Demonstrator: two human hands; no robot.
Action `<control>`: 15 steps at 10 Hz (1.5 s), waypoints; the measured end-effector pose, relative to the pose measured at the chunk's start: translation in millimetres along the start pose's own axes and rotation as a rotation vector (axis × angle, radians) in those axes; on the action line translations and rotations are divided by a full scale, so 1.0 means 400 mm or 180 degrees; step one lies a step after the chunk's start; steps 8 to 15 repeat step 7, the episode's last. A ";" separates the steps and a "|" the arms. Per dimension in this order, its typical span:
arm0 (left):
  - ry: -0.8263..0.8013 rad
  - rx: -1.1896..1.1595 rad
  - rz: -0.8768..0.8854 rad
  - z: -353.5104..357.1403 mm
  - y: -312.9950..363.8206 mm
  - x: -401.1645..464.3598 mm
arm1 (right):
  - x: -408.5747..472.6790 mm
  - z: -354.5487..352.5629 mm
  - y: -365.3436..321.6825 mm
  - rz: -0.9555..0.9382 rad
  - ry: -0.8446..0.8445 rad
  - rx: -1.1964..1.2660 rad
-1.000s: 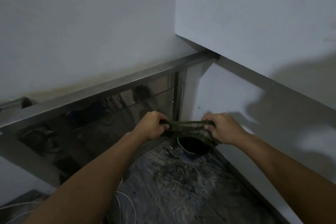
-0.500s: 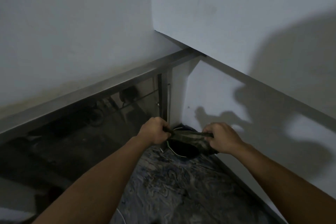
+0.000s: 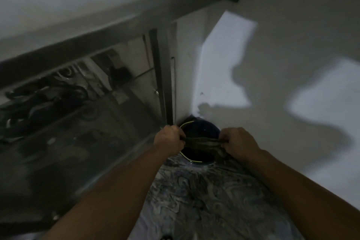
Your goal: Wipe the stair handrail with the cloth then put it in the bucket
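Observation:
A dark striped cloth [image 3: 202,142] is stretched between my two hands, right over the mouth of a dark bucket [image 3: 200,128] with a thin yellow-green handle. My left hand [image 3: 168,137] grips the cloth's left end. Its right end is pinched in my right hand [image 3: 238,142]. The bucket stands on the floor in the corner where the wall meets the railing. A flat steel handrail [image 3: 120,29] runs diagonally from lower left up to the wall at top right, above a glass panel.
The glass panel [image 3: 81,126] under the rail rises on my left, with a steel post [image 3: 161,76] at its end. A white wall [image 3: 282,64] closes the right side. Dark marbled floor [image 3: 210,197] lies below my arms.
My hands have lowered the cloth from rail height down to the bucket's mouth. The view has tilted downward and nearer, so the whole bucket opening shows.

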State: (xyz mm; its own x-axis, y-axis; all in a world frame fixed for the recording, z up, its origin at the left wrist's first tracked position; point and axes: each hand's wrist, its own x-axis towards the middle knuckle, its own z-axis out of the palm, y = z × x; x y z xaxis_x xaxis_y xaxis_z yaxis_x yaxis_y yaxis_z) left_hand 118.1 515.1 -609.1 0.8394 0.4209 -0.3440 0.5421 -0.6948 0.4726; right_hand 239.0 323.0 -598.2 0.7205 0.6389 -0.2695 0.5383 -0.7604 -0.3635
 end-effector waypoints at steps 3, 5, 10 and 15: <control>0.0241 0.0355 0.0162 0.403 -0.159 0.346 | 0.305 0.407 0.270 -0.0020 -0.0041 -0.0020; 0.0648 0.0308 0.0272 0.611 -0.248 0.506 | 0.444 0.620 0.399 -0.0145 0.0310 0.0242; 0.0648 0.0052 0.0321 0.664 -0.257 0.572 | 0.495 0.664 0.446 -0.0179 0.0644 0.0181; 0.0648 0.0052 0.0321 0.664 -0.257 0.572 | 0.495 0.664 0.446 -0.0179 0.0644 0.0181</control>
